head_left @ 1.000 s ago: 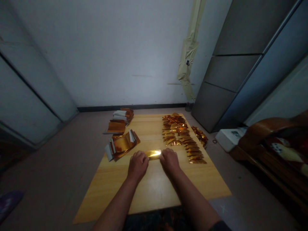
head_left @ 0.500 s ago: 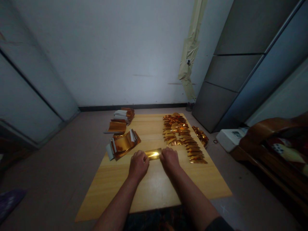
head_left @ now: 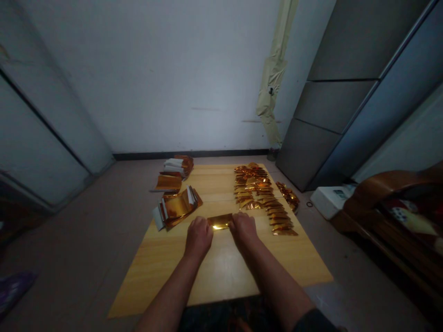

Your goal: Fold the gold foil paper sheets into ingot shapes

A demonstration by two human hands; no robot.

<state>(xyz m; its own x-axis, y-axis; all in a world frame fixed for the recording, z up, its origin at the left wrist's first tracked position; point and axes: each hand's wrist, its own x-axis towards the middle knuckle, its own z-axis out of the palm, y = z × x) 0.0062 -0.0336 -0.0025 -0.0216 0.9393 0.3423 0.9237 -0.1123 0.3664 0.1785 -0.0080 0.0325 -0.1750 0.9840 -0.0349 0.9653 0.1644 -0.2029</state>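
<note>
Left grip [head_left: 198, 238] and right grip [head_left: 243, 229] clamped on either end of a gold foil strip [head_left: 220, 222]

foil strip [head_left: 218, 222] — glossy metallic gold | board [head_left: 221, 272] — smooth pale wood

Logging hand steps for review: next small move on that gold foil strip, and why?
Probably smooth the gold foil strip flat on the wooden board with both hands: the left hand and right hand rest on its two ends, and the folded foil pieces lined up nearby look sharply creased.
</note>
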